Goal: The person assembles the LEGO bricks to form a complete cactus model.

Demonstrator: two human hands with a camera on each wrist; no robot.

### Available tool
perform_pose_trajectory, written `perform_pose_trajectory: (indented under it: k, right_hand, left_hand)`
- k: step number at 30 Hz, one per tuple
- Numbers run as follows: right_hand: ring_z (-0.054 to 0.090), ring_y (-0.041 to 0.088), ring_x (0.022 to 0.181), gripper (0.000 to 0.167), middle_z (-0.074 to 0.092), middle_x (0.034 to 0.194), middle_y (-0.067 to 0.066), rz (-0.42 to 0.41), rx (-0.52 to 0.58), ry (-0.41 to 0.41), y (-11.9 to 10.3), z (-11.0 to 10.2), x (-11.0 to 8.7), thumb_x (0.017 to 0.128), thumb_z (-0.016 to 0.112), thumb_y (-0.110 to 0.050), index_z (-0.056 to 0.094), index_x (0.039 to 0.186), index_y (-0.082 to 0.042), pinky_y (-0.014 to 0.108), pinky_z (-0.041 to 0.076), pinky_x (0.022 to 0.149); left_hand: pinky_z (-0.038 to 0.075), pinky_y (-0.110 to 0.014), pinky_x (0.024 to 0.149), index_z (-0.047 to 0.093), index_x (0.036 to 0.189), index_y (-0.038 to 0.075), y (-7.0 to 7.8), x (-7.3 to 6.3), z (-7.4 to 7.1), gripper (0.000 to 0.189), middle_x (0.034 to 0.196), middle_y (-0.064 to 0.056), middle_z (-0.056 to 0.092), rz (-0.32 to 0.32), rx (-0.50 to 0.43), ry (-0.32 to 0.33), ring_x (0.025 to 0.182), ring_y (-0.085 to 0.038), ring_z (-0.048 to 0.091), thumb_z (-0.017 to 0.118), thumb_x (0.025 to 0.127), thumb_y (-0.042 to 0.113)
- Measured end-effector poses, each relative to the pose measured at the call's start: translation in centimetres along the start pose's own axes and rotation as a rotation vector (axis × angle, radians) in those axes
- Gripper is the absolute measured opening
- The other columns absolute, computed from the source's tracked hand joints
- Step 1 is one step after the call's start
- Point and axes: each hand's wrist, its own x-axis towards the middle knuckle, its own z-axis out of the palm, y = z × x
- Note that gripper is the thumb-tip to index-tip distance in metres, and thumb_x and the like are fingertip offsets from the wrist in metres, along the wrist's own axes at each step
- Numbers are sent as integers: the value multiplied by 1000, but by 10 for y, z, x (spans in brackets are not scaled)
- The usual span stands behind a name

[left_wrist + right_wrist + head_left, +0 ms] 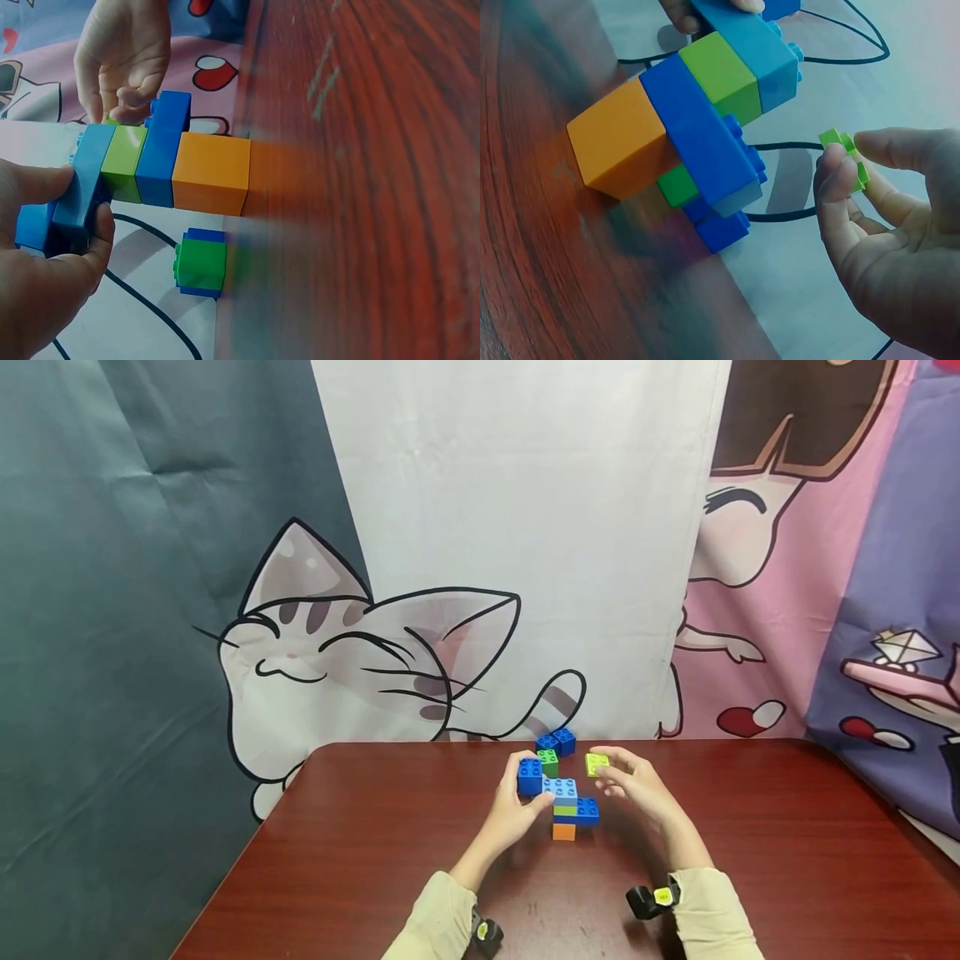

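Note:
A stack of toy building bricks stands on the table. From the bottom it has an orange brick (214, 174), a long blue brick (697, 131), a lime green brick (718, 75) and a light blue brick (560, 790). A dark blue brick (529, 777) sits at the left end of the light blue one. My left hand (510, 812) grips the upper part of the stack, thumb on the light blue brick. To the right of the stack, my right hand (641, 783) pinches a thin lime green brick (596, 765) between thumb and fingers, apart from the stack.
Behind the stack lie a green brick (549, 762) and two blue bricks (556, 742), near the far edge of the brown table (360, 860). A printed curtain (450, 527) hangs right behind that edge.

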Motion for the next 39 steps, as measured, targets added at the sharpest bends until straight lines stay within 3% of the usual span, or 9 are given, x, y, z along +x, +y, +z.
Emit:
perform_pose_trajectory:
  k: [7, 13, 26, 39]
  right_hand:
    - [62, 13, 75, 49, 65, 93, 1, 70, -29, -1, 1, 1, 2, 96, 61, -27, 51, 132, 5, 21, 54, 70]
    - [61, 15, 73, 49, 63, 92, 3, 101, -45, -58, 6, 1, 4, 95, 63, -26, 51, 130, 6, 21, 55, 68]
    - [61, 12, 69, 48, 65, 94, 6, 112, -45, -165, 16, -1, 4, 94, 64, -26, 53, 127, 6, 21, 56, 67]
    - [53, 8, 61, 50, 62, 85, 1, 106, 23, -195, 26, -5, 3, 93, 64, -25, 50, 127, 9, 18, 50, 61]
  left_hand:
    - [58, -39, 87, 39, 133, 17, 1, -1, -2, 51, 125, -23, 53, 0, 7, 11, 103, -25, 57, 65, 91, 5]
    - [58, -39, 89, 38, 134, 18, -1, -1, -1, 52, 126, -22, 53, -1, 22, 30, 105, -25, 57, 65, 91, 6]
    - [57, -41, 91, 38, 134, 19, -1, -1, 3, 52, 127, -19, 53, -8, 8, 54, 107, -25, 57, 65, 91, 5]
    - [56, -42, 92, 38, 135, 17, -2, -2, 4, 52, 129, -26, 50, 11, 1, 40, 108, -27, 57, 64, 92, 6]
